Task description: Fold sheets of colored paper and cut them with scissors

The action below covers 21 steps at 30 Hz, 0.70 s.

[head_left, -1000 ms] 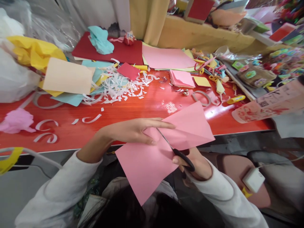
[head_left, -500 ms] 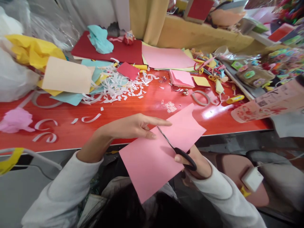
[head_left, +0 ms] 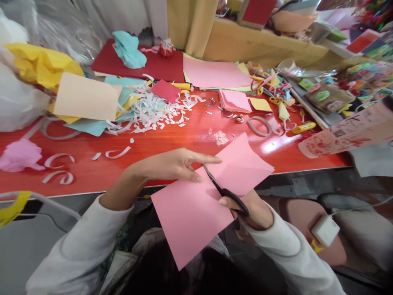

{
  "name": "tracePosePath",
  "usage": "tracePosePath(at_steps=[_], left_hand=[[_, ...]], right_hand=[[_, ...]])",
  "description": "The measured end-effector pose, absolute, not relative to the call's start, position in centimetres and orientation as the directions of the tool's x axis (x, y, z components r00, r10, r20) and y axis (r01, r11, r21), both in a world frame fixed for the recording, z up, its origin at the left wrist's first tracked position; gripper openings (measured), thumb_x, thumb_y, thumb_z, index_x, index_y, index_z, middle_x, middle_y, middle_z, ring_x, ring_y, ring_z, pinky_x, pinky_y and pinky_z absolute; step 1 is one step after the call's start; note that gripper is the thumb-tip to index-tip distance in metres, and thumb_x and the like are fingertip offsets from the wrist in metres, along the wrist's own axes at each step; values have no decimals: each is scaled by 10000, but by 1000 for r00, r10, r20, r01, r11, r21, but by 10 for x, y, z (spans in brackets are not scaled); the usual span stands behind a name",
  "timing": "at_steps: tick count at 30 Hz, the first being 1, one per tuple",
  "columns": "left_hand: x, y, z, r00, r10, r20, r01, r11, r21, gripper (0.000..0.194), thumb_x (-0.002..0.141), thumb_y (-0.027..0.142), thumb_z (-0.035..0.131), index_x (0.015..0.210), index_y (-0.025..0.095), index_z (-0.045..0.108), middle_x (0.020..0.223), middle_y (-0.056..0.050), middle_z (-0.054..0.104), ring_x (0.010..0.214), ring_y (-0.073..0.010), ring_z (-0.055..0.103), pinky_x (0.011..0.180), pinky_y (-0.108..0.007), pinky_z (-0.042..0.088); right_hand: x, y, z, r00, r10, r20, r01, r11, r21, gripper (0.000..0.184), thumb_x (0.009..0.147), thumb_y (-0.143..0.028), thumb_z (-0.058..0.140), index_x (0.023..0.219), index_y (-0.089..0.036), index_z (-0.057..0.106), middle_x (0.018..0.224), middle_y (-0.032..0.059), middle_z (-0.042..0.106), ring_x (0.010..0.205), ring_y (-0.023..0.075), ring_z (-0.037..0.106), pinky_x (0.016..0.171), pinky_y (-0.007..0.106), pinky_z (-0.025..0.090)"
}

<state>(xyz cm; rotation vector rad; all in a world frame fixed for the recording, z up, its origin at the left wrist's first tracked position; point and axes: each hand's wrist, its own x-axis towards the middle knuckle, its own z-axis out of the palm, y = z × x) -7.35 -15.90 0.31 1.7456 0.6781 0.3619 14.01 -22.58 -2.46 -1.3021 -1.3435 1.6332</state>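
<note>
Pink paper sheet [head_left: 190, 213], thin, light and probably floppy, is pinched near the cut by the left hand [head_left: 172, 166], while black-handled scissors [head_left: 225, 193] are gripped by the right hand [head_left: 253, 211].

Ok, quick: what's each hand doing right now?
Left hand: closed on the pink paper.
Right hand: closed on the scissors, cutting that paper.
</note>
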Motion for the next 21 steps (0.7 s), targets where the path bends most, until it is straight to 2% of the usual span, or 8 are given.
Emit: tracePosePath(at_steps=[2,4,7,10,13,15,18,21], left_hand=[[-76,-158,3,718,686,-121,300,-147,942,503,768,248,562,1264,270,483,1080,-7,658,892,-194,622,742,-258,460],[-77,-155,-1,594,795,-126,381,-139,914,506,781,235,530,1283,243,465,1048,-24,666,865,-195,627,731,-277,477],[-73,-150,-13,424,906,-11,566,-256,784,483,804,204,473,1286,192,457,1154,-60,610,1021,-211,573,879,-328,441],[-62,-151,-24,418,902,110,718,-402,567,477,823,202,457,1299,196,430,1278,-78,510,1159,-229,474,979,-384,370],[-53,-166,-25,356,911,208,839,-410,357,507,827,279,496,1315,176,406,1377,-140,376,1226,-307,388,969,-456,372],[-54,-181,-23,337,891,305,873,-417,253,505,842,306,484,1307,123,408,1420,-173,300,1283,-323,307,1016,-470,321],[-68,-207,-23,504,811,297,808,-564,171,471,861,322,464,1285,121,426,1386,-145,383,1311,-268,288,1075,-440,260],[-87,-225,-27,590,784,192,771,-618,155,433,840,378,496,1233,196,486,1324,-90,480,1250,-256,393,1032,-441,335]], right_hand=[[145,-226,-27,-333,865,-375,103,-362,-927,598,582,-394,759,1094,-154,562,444,-54,500,314,79,379,290,204,289],[153,-226,-29,-361,835,-416,86,-414,-906,755,600,-405,749,1232,-123,446,447,-62,510,302,69,375,295,191,287],[169,-228,-34,-420,814,-402,72,-411,-909,920,622,-418,736,1358,-135,261,499,-56,539,348,75,422,330,184,318],[182,-233,-37,-432,817,-382,76,-389,-918,852,648,-402,721,1333,-134,292,526,-47,540,378,78,443,350,183,323],[188,-237,-38,-408,831,-378,50,-393,-918,789,657,-398,715,1291,-143,322,522,-50,534,367,73,426,350,183,310],[190,-239,-39,-385,851,-356,19,-379,-925,754,652,-419,715,1256,-151,352,519,-46,537,360,72,413,349,186,295],[191,-241,-40,-311,913,-263,-46,-291,-956,685,643,-450,714,1191,-161,422,525,-37,539,368,81,410,360,205,283],[193,-242,-42,-250,956,-155,-73,-179,-981,553,677,-476,677,1101,-156,523,547,-20,538,407,93,425,398,233,298]])
